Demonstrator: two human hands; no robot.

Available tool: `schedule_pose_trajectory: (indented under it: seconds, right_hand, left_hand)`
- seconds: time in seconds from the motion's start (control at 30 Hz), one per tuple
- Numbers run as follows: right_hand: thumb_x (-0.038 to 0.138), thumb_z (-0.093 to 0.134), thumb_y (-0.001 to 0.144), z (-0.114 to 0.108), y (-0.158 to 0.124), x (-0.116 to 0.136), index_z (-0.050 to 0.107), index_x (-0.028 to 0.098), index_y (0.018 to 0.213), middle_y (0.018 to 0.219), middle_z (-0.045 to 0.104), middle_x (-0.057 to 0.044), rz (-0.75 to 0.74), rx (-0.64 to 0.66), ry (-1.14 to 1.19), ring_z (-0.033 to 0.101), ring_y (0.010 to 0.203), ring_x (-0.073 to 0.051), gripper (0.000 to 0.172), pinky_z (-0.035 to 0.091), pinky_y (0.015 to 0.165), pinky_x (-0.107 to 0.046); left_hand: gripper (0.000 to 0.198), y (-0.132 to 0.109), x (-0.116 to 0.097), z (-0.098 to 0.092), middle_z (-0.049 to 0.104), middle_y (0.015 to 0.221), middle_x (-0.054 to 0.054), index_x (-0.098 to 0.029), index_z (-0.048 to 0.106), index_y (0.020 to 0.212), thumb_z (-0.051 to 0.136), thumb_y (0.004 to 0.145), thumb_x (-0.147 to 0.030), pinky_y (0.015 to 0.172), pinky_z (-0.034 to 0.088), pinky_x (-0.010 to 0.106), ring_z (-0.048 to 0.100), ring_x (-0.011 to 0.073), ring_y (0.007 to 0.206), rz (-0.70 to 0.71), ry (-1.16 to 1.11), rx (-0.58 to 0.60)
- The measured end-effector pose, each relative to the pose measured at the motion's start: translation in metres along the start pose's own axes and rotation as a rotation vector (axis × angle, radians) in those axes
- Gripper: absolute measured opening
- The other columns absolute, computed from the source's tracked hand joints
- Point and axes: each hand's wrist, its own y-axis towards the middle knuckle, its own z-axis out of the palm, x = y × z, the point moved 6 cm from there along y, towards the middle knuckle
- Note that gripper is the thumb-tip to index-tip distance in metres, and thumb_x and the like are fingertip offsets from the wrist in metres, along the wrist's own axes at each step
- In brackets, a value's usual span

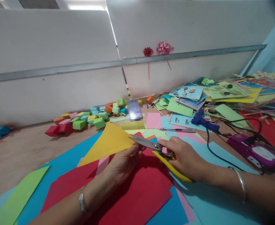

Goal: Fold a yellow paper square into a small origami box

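Between the thumb and fingers of my left hand (128,161) is one corner of a yellow sheet of paper (108,142), folded or cut to a triangle. My right hand (183,156) grips a pair of scissors (172,170) with yellow handles. The blades point left and lie across the corner of the yellow paper, close to my left fingertips; whether they have cut into it I cannot tell. Beneath both hands lie red paper sheets (132,200), with a large blue sheet (36,190) under them.
Colored paper cubes (80,124) lie along the wall at the left. At the right are a blue glue gun (204,120), its black cable, and a purple power strip (255,151). Decorated cards (187,92) are piled behind. A pen (177,129) lies beyond my right hand.
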Motion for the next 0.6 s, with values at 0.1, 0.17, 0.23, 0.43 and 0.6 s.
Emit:
schedule_pose_trajectory:
  seconds: [0.1,0.17,0.23,0.43,0.6]
  right_hand:
    - [0.013,0.066,0.083,-0.0001,-0.0004,-0.0001,0.065,0.023,0.119,0.088,0.052,-0.003,-0.001,0.001,-0.003,0.052,0.076,-0.018,0.038,0.036,0.067,-0.028]
    - [0.012,0.066,0.082,-0.0003,-0.0005,-0.0003,0.065,0.024,0.119,0.087,0.052,-0.003,0.007,0.005,-0.015,0.052,0.075,-0.017,0.038,0.036,0.067,-0.028]
    - [0.012,0.067,0.082,-0.0009,-0.0005,0.0004,0.065,0.024,0.119,0.086,0.051,-0.003,0.016,0.009,-0.027,0.051,0.074,-0.017,0.039,0.036,0.067,-0.028]
    - [0.017,0.063,0.088,-0.0021,-0.0014,0.0053,0.062,0.021,0.125,0.093,0.052,-0.006,0.022,0.039,-0.055,0.054,0.079,-0.020,0.038,0.039,0.069,-0.030]
    - [0.020,0.063,0.089,-0.0003,-0.0016,0.0037,0.062,0.021,0.124,0.094,0.053,-0.007,0.018,0.036,-0.033,0.054,0.081,-0.020,0.036,0.040,0.070,-0.030]
  left_hand:
    - [0.017,0.0001,0.0004,-0.0007,0.070,0.066,0.004,-0.010,0.072,0.075,0.066,0.082,0.004,0.052,0.050,0.017,0.064,0.0108,0.057,-0.004,-0.013,0.006]
    - [0.016,-0.0003,0.0008,-0.0010,0.070,0.065,0.004,-0.010,0.072,0.075,0.066,0.083,0.003,0.053,0.050,0.017,0.064,0.0105,0.056,-0.006,-0.013,0.002]
    - [0.016,0.0001,0.0007,-0.0019,0.069,0.064,0.004,-0.009,0.072,0.074,0.066,0.084,0.002,0.053,0.050,0.017,0.063,0.0103,0.055,0.000,-0.009,-0.004]
    - [0.012,0.0076,0.0008,-0.0037,0.074,0.073,0.007,-0.009,0.075,0.082,0.068,0.082,0.001,0.060,0.054,0.020,0.068,0.0139,0.063,0.046,0.004,0.062]
    - [0.019,0.0086,0.0013,-0.0053,0.074,0.072,0.007,-0.010,0.075,0.079,0.061,0.086,0.001,0.060,0.056,0.020,0.069,0.0136,0.062,0.046,0.019,0.037]
